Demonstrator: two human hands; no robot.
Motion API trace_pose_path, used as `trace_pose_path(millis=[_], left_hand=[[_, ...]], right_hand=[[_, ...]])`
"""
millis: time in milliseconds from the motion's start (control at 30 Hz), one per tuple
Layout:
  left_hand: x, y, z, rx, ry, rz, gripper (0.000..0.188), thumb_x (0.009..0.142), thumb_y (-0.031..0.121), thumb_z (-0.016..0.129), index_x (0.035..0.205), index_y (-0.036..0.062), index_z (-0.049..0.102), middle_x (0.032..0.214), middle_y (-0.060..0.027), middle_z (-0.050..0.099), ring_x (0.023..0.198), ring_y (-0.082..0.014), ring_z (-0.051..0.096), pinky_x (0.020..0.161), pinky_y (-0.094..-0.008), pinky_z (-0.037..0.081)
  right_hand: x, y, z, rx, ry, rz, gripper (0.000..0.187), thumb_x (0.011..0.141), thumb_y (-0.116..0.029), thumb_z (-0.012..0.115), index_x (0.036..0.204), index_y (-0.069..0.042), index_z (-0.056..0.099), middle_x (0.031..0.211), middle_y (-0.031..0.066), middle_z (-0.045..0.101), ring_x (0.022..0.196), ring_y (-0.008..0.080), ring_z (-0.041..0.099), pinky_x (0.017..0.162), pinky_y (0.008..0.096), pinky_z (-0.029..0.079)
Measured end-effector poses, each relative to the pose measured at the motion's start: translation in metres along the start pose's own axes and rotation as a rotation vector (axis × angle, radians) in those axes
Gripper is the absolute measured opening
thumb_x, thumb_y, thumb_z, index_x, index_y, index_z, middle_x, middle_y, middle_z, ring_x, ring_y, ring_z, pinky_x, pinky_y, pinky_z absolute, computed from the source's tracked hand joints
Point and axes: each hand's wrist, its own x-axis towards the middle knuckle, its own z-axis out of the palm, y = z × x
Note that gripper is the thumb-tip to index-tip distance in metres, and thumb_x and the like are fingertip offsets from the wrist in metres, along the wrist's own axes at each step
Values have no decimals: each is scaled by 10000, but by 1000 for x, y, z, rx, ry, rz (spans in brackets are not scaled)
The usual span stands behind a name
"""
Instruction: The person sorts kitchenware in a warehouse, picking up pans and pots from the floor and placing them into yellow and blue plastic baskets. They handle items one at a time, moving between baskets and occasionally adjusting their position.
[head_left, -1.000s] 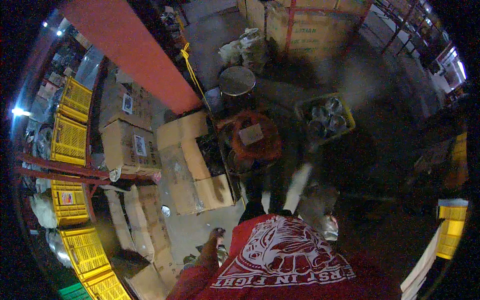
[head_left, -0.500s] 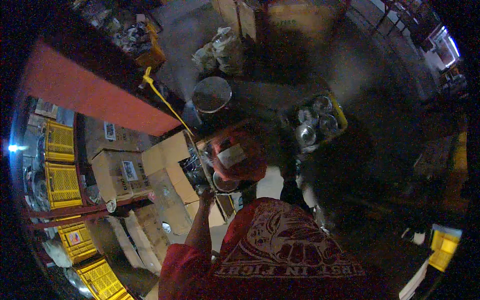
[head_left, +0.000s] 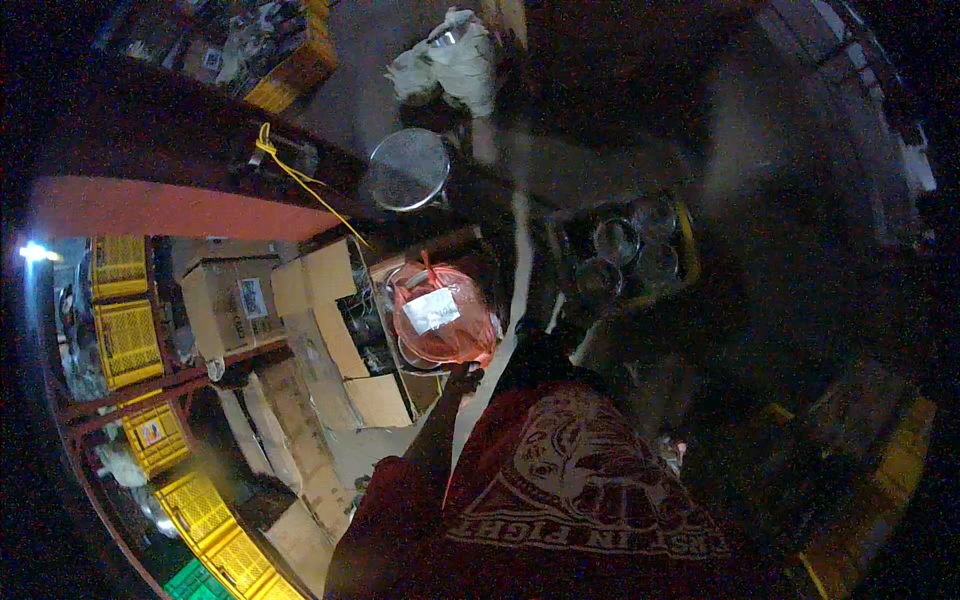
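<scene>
A red plastic bag [head_left: 470,318] with a white label [head_left: 433,311] lies in a cardboard box left of the middle, a tied tip standing up at its far side. It looks round and full. My left hand [head_left: 463,378] is at its near edge, fingers curled against a corner of the plastic; the grip is dark and partly hidden. A round rim [head_left: 415,355] shows beneath the bag. Beside it, to the left, stands an open carton [head_left: 375,395] with dark contents and raised flaps. My right hand is out of sight.
A round metal-rimmed container [head_left: 410,168] stands beyond the bag. Right of it sits a yellow-edged crate [head_left: 688,240] of round metal pieces. Closed cartons [head_left: 232,305] and yellow crates [head_left: 127,343] line the left. A reddish beam [head_left: 170,215] crosses there; white sacks [head_left: 455,65] lie far off.
My left hand has moved right from the open carton's edge to the red bag's near edge. The view has shifted, and the bag's label is more brightly lit.
</scene>
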Motion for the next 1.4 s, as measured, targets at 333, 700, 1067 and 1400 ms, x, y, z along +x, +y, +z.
trace_pose_path(millis=[333, 700, 1067, 1400], left_hand=[[48, 58, 24, 913, 98, 400, 255, 884, 338, 713, 995, 109, 701, 817, -94, 681, 655, -211, 654, 582, -359, 506], [191, 281, 48, 453, 4, 79, 249, 888, 222, 702, 1080, 64, 686, 935, -106, 681, 781, -245, 654, 681, -360, 541], [230, 514, 110, 94, 75, 176, 318, 932, 207, 697, 1162, -7, 643, 938, -98, 672, 777, -185, 636, 695, -328, 543], [225, 499, 57, 336, 321, -95, 375, 931, 236, 697, 1222, 11, 624, 858, -69, 654, 714, -176, 599, 650, -317, 517]], right_hand=[[65, -116, -43, -62, -61, -112, 737, 817, -241, 785, 1425, 8, 450, 1282, 220, 622, 1136, 326, 621, 949, 443, 497], [179, -376, -58, -127, -24, -69, 748, 813, -251, 789, 1428, 8, 449, 1284, 220, 621, 1136, 326, 621, 945, 444, 498], [289, -678, -78, -272, -151, -301, 759, 809, -260, 793, 1431, 7, 449, 1286, 221, 620, 1136, 326, 620, 941, 444, 498], [345, -955, -31, -428, -26, -672, 552, 811, -315, 759, 1232, 16, 627, 1085, 211, 708, 1016, 347, 682, 911, 429, 522]])
